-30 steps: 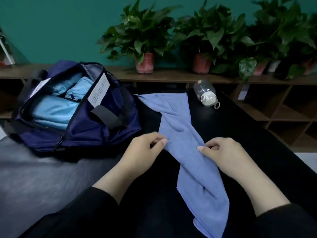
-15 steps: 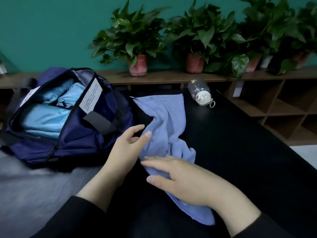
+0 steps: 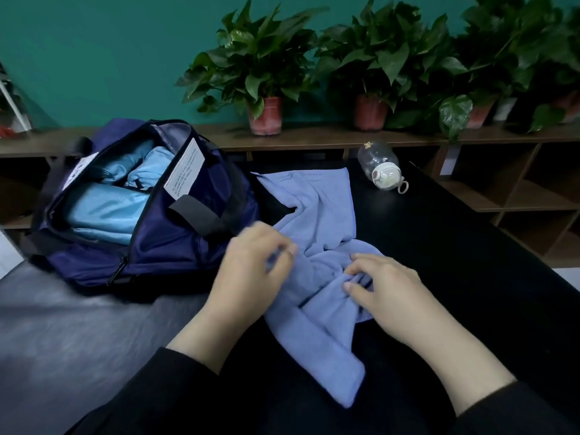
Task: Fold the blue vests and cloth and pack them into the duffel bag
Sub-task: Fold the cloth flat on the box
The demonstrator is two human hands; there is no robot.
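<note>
Black tabletop (image 3: pixel 455 246) carries the bunched blue cloth (image 3: pixel 317 221) beside the open duffel bag (image 3: pixel 175 243), which contains folded blue vests (image 3: pixel 106 211). Left hand (image 3: pixel 251 271) and right hand (image 3: pixel 386 290): each grip pinches cloth folds.

A clear plastic bottle with a white cap (image 3: pixel 382 167) lies right of centre; potted leafy green plants (image 3: pixel 263 73) line the brown wooden shelf (image 3: pixel 314 137) above.

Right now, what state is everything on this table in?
Duffel bag: unzipped, open, light blue vests folded inside.
Blue cloth: bunched, not yet folded, outside the bag.
Left hand: gripping the cloth.
Right hand: gripping the cloth.
Clear bottle: lying on its side, capped.
</note>
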